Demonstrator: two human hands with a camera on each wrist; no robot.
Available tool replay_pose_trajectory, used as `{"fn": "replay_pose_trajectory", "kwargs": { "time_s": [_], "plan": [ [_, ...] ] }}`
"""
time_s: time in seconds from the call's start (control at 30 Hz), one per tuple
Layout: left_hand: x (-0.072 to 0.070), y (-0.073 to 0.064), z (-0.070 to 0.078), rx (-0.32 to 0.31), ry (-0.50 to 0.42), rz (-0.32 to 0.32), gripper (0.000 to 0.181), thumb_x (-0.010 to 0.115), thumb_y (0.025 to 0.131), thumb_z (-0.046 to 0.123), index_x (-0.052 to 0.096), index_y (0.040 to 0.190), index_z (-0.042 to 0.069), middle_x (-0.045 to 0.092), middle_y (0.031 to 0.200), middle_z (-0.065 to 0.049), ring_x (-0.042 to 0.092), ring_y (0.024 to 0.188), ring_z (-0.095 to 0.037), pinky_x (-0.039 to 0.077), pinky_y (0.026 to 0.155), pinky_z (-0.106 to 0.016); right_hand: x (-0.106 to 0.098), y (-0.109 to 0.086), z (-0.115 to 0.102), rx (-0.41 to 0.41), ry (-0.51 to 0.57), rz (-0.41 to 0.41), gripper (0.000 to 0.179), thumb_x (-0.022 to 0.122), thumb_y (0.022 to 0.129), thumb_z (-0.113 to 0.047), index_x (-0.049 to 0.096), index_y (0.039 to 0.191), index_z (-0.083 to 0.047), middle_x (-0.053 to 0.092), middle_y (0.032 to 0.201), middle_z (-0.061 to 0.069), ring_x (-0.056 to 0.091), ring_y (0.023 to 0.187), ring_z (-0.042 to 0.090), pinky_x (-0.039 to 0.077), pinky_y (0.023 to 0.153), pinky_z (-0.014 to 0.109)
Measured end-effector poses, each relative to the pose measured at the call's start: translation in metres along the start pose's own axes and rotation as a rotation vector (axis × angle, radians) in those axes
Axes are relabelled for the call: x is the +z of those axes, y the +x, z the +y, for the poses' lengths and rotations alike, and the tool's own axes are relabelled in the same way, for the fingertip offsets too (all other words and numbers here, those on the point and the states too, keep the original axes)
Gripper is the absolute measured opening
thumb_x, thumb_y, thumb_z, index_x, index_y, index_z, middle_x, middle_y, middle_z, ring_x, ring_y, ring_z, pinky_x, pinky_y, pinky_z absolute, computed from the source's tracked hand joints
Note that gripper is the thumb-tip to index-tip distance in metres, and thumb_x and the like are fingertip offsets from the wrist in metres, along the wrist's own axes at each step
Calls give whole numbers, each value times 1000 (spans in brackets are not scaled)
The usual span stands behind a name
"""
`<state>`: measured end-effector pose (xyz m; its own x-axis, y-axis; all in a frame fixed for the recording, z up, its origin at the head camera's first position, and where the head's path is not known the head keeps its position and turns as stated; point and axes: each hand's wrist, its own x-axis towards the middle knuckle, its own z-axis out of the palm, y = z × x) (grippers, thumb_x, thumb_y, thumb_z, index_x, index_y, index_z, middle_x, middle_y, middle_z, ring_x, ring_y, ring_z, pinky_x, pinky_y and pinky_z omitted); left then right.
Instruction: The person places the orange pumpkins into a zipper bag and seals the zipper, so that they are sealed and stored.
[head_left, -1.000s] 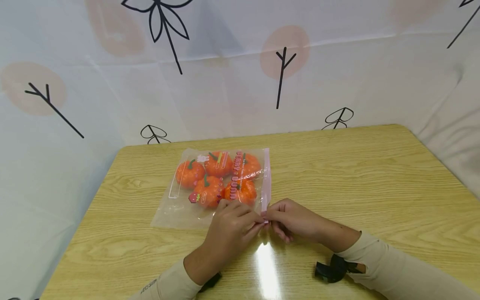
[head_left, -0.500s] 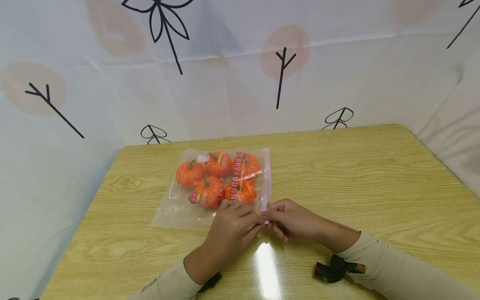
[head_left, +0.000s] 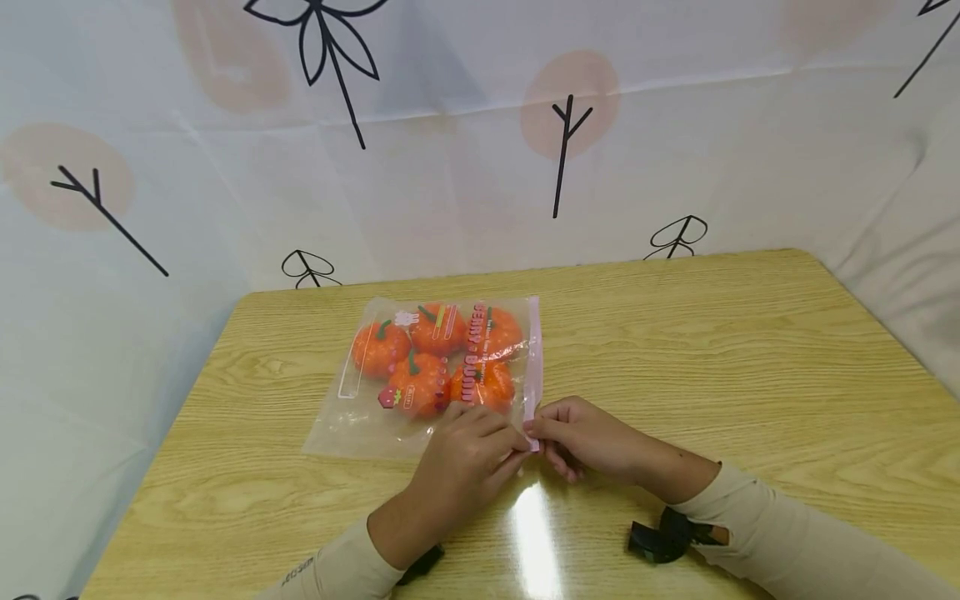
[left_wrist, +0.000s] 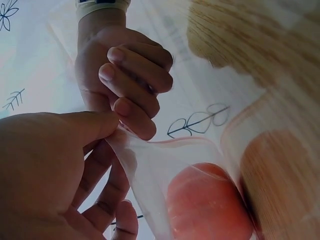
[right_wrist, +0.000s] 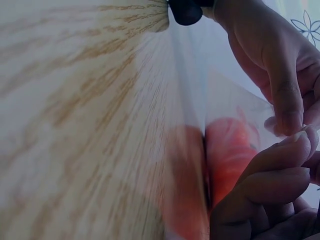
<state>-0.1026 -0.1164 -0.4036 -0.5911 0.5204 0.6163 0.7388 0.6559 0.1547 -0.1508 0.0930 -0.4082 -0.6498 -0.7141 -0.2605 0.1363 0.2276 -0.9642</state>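
A clear zip bag [head_left: 352, 425] with pink print lies on the table, its pink zip strip [head_left: 534, 358] running along the right side. Inside it are several small orange toy pumpkins [head_left: 418, 387] with green stems. My left hand [head_left: 459, 454] pinches the near end of the strip between thumb and finger. From the right, my right hand [head_left: 592, 437] pinches the same corner, fingertips right beside the left ones. Seen from the left wrist, the bag corner [left_wrist: 127, 150] rises to the meeting fingertips, with one pumpkin [left_wrist: 207, 205] behind the film.
The wood-grain table [head_left: 712, 358] stretches away on both sides of the bag. A white patterned cloth [head_left: 450, 192] hangs behind it. Black wrist straps [head_left: 660, 537] sit below the sleeves, close to the table's surface.
Both hands keep their pinch at the bag's near right corner. The left fingertips have shifted very slightly, and a bit more of the strip's end shows.
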Motion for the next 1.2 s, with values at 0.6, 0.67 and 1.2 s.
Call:
{"fn": "replay_pose_trajectory", "kwargs": {
  "time_s": [0.6, 0.67, 1.2],
  "plan": [
    [0, 0, -3, 21, -41, -13, 14, 85, 76, 21, 73, 83, 21, 71, 84, 12, 66, 82, -5, 43, 77, -25, -1, 6, -1, 12, -33, 52, 46, 46, 105, -24, 51, 82, 15, 54, 55, -4, 47, 45, 6, 36, 42, 20],
    [-1, 0, -4, 26, -43, -13, 13, 85, 77, 21, 73, 83, 21, 71, 84, 12, 66, 82, -5, 43, 77, -24, -2, 6, -1, 21, -36, 61, 45, 47, 105, -24, 53, 81, 13, 54, 55, -4, 47, 45, 6, 36, 42, 20],
    [-1, -1, -7, 58, -72, -21, 17, 86, 76, 22, 71, 84, 21, 70, 84, 12, 64, 77, -4, 42, 76, -24, -6, 10, -1, 48, -16, 98, 37, 46, 105, -27, 59, 80, -1, 55, 57, -4, 48, 46, 6, 36, 43, 20]
  ]
}}
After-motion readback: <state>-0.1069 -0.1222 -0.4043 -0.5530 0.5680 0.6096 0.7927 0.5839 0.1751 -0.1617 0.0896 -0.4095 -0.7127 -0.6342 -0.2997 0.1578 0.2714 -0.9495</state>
